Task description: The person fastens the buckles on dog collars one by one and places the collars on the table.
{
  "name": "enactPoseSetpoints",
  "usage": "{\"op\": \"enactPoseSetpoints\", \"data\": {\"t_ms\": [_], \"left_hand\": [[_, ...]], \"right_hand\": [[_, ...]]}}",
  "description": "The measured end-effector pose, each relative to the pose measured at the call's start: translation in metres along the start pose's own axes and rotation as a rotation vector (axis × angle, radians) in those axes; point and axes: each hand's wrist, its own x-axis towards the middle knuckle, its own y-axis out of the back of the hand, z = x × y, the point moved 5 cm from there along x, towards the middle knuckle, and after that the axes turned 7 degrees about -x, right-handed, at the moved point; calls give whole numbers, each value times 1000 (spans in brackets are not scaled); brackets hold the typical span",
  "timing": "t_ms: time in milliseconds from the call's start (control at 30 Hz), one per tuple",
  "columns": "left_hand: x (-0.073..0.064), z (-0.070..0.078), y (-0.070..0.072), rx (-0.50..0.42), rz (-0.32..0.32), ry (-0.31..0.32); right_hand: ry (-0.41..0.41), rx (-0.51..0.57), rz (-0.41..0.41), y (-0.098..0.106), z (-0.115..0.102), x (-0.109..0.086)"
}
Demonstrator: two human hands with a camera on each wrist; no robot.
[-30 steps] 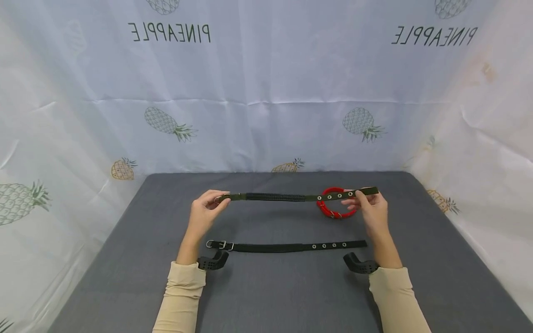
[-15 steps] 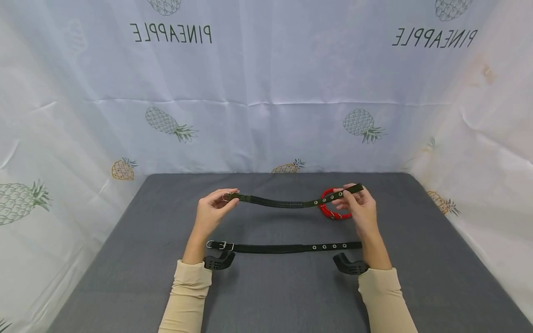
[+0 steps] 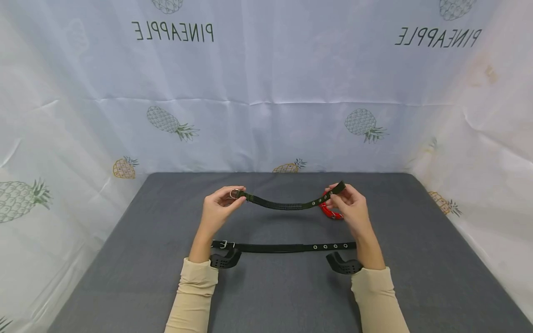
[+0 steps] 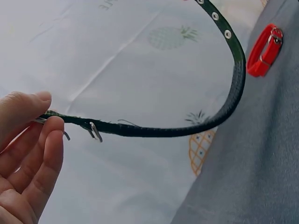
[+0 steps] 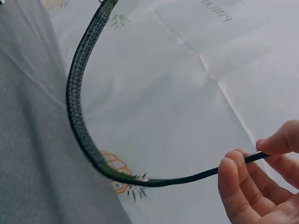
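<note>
A dark green collar (image 3: 283, 205) with a ribbed black middle hangs in a sagging curve between both hands, above the table. My left hand (image 3: 218, 206) pinches its buckle end between thumb and fingers, where a metal ring shows. My right hand (image 3: 351, 208) pinches the other end near the eyelets, its tip poking out past the fingers. In the left wrist view the collar (image 4: 159, 132) bends round, with a metal loop hanging close to the fingers. The right wrist view shows the eyelet end (image 5: 187, 179) edge-on, running into the fingertips.
A black collar (image 3: 270, 248) lies straight across the grey table (image 3: 283, 296), nearer me. Behind my right hand lies a red collar (image 3: 331, 212) fastened in a loop, partly hidden. A pineapple-print curtain (image 3: 266, 134) encloses the table's back and sides.
Both hands have moved toward each other. The collar between them has gone from nearly straight to a sagging curve, and the right hand now covers more of the red collar.
</note>
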Motion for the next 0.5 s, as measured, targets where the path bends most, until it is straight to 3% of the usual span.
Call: {"op": "enactPoseSetpoints", "data": {"t_ms": [500], "left_hand": [[2,4,-25,-69,-54,16]], "right_hand": [[8,-188,-151,-22,-14,1]]}}
